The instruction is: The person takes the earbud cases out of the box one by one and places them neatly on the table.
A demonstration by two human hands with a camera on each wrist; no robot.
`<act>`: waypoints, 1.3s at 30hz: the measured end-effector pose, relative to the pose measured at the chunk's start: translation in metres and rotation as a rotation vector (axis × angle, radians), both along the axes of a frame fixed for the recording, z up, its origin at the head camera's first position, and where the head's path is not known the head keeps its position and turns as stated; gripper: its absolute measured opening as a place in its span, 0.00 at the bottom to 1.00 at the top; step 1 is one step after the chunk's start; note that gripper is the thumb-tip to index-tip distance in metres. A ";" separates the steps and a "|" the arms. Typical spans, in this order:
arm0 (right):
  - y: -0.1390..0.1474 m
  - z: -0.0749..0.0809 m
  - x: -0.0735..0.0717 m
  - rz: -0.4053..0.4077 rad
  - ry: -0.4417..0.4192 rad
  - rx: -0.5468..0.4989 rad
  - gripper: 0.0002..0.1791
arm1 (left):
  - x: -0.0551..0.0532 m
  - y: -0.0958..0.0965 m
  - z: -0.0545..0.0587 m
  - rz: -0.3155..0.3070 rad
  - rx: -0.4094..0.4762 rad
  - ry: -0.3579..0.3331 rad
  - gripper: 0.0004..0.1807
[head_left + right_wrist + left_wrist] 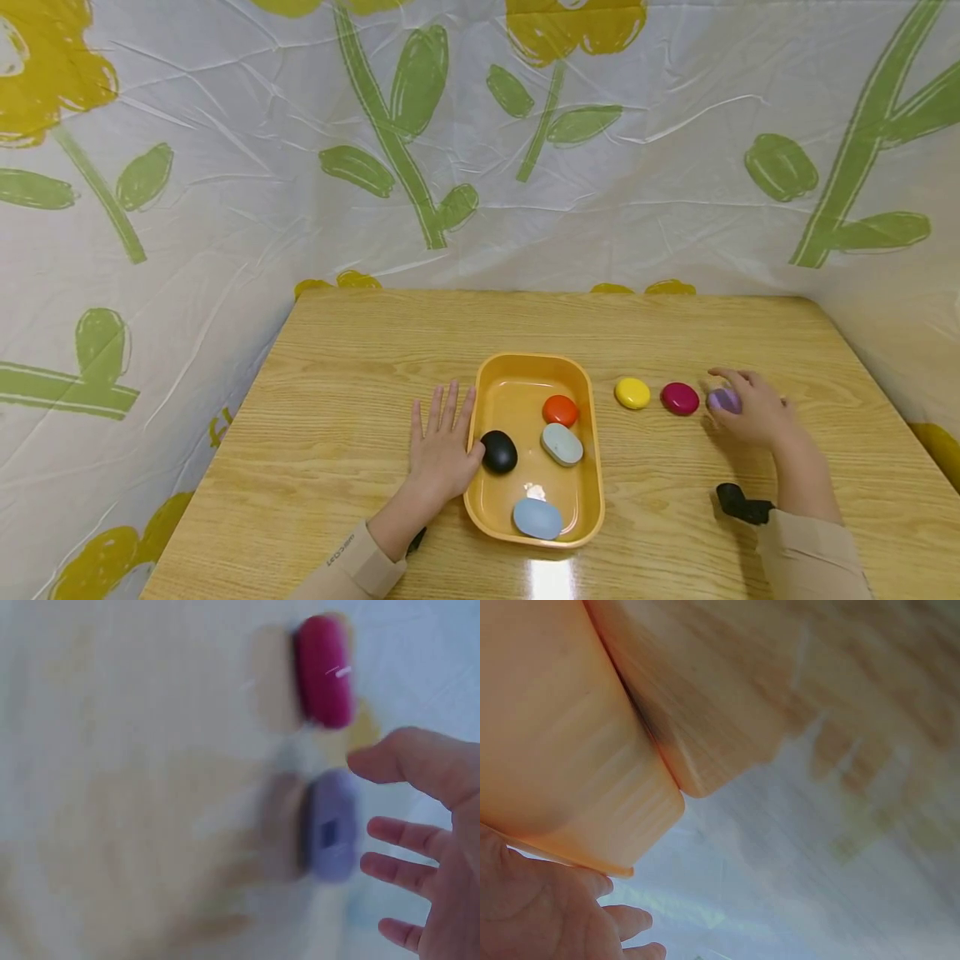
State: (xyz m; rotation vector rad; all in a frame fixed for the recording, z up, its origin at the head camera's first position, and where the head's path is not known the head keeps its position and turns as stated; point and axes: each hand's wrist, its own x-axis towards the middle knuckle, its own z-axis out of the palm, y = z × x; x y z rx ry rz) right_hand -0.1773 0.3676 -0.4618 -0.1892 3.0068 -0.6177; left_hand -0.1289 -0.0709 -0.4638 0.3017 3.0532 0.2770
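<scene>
My left hand [442, 458] lies at the left side of an orange tray [592, 500], its fingers straight and spread and the thumb at the rim. In the left wrist view the fingertips show beside the tray's wall [592, 765]. On the right, my right hand [753, 408] hovers over a smooth oval lavender piece [724, 401], fingers apart and bent loosely around it. The right wrist view shows a gap between the fingers and the lavender piece [334, 825]. A magenta rounded piece [680, 398] sits just left of it.
Inside the tray lie a black piece [499, 452], a red one [560, 410], a pale grey one [562, 444] and a light blue one [537, 518]. A yellow piece [633, 392] rests on the wooden table [360, 367]. Behind hangs a flowered cloth [645, 208].
</scene>
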 end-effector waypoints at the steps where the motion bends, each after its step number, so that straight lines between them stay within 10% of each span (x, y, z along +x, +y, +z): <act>1: -0.003 0.005 0.000 0.000 0.018 -0.003 0.32 | 0.000 0.000 0.000 -0.001 0.000 0.001 0.38; 14: -0.103 0.068 0.002 0.249 0.246 0.038 0.33 | 0.000 0.000 -0.001 -0.006 -0.008 0.017 0.37; 39: -0.191 0.024 -0.010 0.590 0.225 0.195 0.31 | 0.000 0.000 -0.001 0.000 0.006 0.001 0.38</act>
